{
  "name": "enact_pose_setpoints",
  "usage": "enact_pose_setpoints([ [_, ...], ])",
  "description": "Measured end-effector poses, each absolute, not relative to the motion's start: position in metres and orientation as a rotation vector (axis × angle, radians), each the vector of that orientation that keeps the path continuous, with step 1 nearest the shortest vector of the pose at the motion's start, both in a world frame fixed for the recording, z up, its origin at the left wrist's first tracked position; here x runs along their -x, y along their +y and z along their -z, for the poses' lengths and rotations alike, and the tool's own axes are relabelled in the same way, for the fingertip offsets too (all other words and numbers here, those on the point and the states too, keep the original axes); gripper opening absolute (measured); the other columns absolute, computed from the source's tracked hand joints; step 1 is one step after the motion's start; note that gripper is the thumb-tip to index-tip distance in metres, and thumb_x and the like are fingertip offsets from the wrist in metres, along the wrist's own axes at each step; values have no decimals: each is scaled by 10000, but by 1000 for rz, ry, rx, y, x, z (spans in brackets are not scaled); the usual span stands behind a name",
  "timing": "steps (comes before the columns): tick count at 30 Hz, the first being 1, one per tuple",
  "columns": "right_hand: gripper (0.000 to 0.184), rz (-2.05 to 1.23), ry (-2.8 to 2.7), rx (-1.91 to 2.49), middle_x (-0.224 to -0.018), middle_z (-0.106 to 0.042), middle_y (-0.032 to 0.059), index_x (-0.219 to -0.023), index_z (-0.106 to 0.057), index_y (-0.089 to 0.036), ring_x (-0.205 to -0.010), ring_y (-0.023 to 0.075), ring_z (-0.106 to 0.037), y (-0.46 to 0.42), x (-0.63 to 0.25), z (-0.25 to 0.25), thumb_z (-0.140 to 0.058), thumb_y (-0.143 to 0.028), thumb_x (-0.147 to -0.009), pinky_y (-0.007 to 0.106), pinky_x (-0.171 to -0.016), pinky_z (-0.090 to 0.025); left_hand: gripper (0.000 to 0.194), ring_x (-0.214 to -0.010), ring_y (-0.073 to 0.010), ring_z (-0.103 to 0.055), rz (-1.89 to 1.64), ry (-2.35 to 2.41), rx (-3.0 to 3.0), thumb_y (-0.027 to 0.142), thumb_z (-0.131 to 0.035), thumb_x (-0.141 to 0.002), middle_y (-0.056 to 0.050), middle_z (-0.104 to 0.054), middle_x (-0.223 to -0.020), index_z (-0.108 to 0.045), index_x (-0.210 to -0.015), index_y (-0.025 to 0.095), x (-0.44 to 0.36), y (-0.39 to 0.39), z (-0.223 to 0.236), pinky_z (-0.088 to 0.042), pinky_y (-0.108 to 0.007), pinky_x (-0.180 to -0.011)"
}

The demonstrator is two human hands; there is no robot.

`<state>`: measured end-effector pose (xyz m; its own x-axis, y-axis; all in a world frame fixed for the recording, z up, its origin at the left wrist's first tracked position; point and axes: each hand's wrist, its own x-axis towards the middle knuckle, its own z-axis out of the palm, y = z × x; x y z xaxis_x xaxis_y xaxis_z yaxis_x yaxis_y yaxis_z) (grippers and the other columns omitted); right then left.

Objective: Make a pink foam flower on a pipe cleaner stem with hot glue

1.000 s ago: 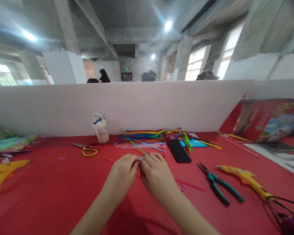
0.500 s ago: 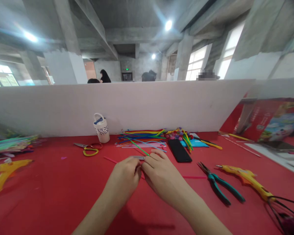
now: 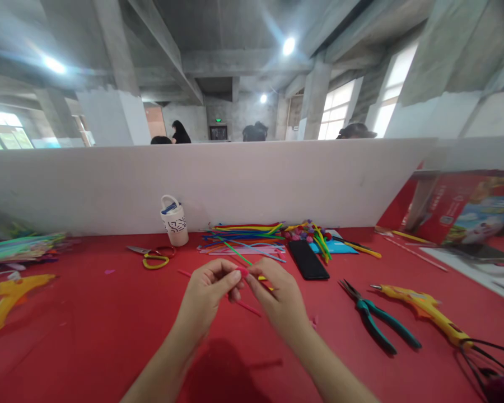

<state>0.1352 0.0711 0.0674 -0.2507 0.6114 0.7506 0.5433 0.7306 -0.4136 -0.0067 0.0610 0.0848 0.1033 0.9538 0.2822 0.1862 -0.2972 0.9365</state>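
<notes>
Between my two hands is a small pink coil of what looks like pipe cleaner (image 3: 243, 272). My left hand (image 3: 212, 291) pinches it from the left with thumb and index finger. From the other side, the closed fingertips of my right hand (image 3: 277, 288) grip it too. Under my hands a straight pink pipe cleaner (image 3: 248, 308) shows on the table, partly hidden. Yellow bits (image 3: 262, 278) peek out behind my right fingers; I cannot tell what they belong to. A pink curled bit (image 3: 314, 322) is near my right wrist.
On the red table (image 3: 121, 336) are yellow-handled scissors (image 3: 155, 260), a white cup (image 3: 175, 224), a pipe cleaner pile (image 3: 243, 238), a black phone (image 3: 308, 260), green pliers (image 3: 378, 319) and glue guns (image 3: 424, 308) at both sides. A white partition (image 3: 252, 184) stands behind.
My hands have turned so the pink coil shows between the fingertips. The pink strand that stuck out right of my right wrist no longer shows there. The metal blade by my fingers is now hidden.
</notes>
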Motion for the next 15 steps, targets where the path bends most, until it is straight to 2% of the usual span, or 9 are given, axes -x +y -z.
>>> enact_pose_setpoints([
  [4, 217, 61, -1850, 963, -685, -585, 45, -747, -581, -166, -661, 175, -514, 66, -122, -57, -415, -168, -887, 287, -621, -403, 139, -541, -130, -530, -1424, 1316, -1703, 278, -489, -795, 12, -564, -612, -546, -721, 176, 0, 56, -79, -436, -255, -563],
  [8, 203, 170, -1875, 1020, -695, -599, 50, -778, -589, -157, -651, 181, -518, 62, -119, -56, -416, -154, -885, 287, -609, -392, 125, -638, -157, -532, -1505, 1448, -1889, 240, -483, -814, -14, -583, -711, -570, -748, 178, -1, 53, -74, -403, -281, -640],
  [12, 215, 280, -2002, 1047, -695, -598, 64, -756, -592, -149, -652, 202, -511, 60, -121, -60, -415, -104, -869, 322, -634, -385, 156, -673, -185, -498, -1444, 1485, -2072, 212, -444, -831, -28, -551, -706, -561, -731, 180, 0, 56, -71, -356, -305, -659],
  [15, 245, 344, -2137, 999, -672, -589, 70, -700, -597, -147, -673, 214, -507, 62, -126, -66, -423, -47, -840, 373, -735, -382, 181, -652, -197, -450, -1320, 1467, -2168, 172, -434, -816, -30, -510, -680, -547, -675, 186, 2, 59, -70, -317, -322, -643],
])
